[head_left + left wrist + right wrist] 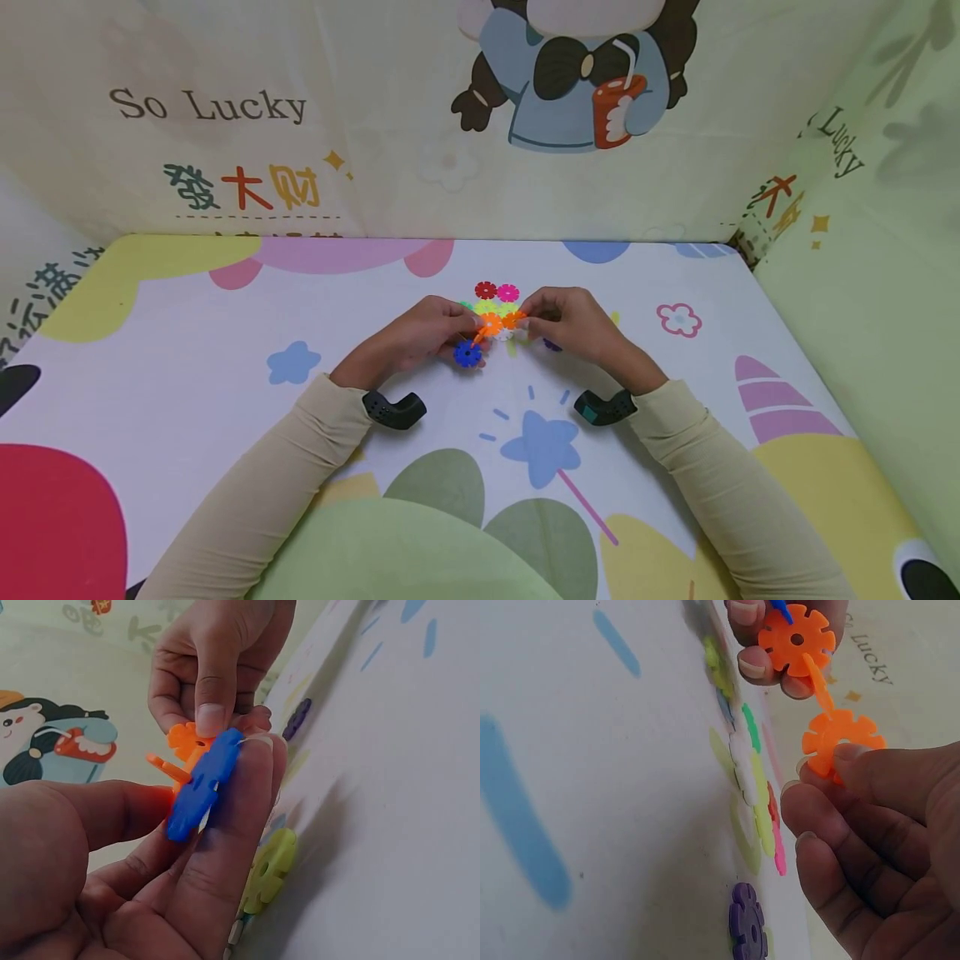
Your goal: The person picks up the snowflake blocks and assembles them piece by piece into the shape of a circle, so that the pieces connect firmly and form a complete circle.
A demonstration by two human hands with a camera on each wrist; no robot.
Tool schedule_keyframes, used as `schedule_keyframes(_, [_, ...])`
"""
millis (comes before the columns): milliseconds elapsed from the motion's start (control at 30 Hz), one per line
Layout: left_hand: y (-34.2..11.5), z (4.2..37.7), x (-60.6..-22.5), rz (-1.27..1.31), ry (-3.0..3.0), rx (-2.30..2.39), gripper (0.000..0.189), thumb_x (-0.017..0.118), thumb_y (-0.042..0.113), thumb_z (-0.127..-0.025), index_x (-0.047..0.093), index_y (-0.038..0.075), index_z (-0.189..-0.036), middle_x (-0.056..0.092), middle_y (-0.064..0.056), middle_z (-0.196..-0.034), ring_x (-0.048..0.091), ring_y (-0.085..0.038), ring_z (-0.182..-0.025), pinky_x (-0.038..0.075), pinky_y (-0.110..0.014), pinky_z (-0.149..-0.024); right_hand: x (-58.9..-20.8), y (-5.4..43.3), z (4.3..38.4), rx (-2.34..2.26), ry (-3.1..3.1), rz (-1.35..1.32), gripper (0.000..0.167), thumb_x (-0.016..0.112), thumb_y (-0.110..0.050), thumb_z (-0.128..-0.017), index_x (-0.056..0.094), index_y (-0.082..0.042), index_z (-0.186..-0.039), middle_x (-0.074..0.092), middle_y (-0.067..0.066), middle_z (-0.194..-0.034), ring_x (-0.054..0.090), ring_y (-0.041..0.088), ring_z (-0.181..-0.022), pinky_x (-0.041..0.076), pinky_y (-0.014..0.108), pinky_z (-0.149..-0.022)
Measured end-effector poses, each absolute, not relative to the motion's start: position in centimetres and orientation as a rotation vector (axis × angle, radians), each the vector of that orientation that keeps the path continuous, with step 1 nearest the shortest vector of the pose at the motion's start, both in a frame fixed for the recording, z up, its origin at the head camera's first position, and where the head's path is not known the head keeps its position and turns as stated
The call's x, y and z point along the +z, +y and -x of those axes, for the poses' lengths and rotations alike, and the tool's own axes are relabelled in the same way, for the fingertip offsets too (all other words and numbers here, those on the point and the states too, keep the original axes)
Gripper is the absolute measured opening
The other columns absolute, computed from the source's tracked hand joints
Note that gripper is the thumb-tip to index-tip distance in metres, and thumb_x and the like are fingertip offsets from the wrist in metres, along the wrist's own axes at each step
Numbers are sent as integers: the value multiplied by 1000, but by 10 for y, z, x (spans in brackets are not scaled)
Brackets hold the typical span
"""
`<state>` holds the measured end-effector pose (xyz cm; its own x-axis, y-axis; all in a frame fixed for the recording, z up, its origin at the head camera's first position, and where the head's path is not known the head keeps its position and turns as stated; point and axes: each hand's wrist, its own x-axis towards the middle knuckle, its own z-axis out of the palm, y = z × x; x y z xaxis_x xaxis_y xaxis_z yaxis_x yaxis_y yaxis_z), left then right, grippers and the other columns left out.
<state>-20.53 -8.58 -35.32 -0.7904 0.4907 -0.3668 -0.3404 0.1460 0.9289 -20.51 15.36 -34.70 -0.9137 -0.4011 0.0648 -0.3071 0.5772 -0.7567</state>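
My left hand [427, 333] pinches a joined group of notched plastic discs between thumb and fingers. In it are a blue disc [468, 353], an orange disc [796, 641] and another orange disc seen edge-on [819, 682]. Opposite, my right hand [573, 323] grips a further orange disc [859, 727] between thumb and fingertips. In the right wrist view this disc meets the edge-on one; whether their notches are locked I cannot tell. The left wrist view shows the blue disc [202, 787] tilted against my left fingers, partly covering the orange ones.
Behind the hands lie several loose discs, among them a red disc [486, 290], a pink disc [508, 292] and a white disc [742, 769]. A purple disc [747, 922] rests under my right hand. The patterned table [225, 350] meets a printed cloth [390, 167] at the back.
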Motion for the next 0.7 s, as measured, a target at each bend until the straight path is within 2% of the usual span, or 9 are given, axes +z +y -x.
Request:
schedule_keyframes(333, [-84, 205, -352, -122, 1772, 1713, 27, 56, 12, -100, 62, -9, -116, 69, -24, -94, 71, -34, -80, 57, -38, -78, -348, 152, 202, -1308, 2661, 653, 7, 71, -2, -88, 71, -2, -94, 72, 6, -90, 69, 18, -82, 57, 26, -71])
schedule_keyframes(533, [-84, 206, -350, -93, 1804, 1692, 25, 55, 8, -100, 61, -7, -120, 70, -24, -95, 71, -35, -80, 57, -36, -78, -346, 150, 200, -1335, 2664, 684, 5, 73, -3, -87, 72, -3, -91, 73, 4, -86, 68, 16, -71, 55, 26, -62])
schedule_keyframes(700, [-84, 205, -349, -109, 1866, 1652, 24, 56, 9, -99, 62, -6, -117, 71, -22, -93, 72, -33, -79, 57, -34, -78, -348, 148, 200, -1307, 2686, 732, 5, 74, -3, -86, 73, -3, -91, 72, 3, -83, 66, 15, -67, 56, 26, -67])
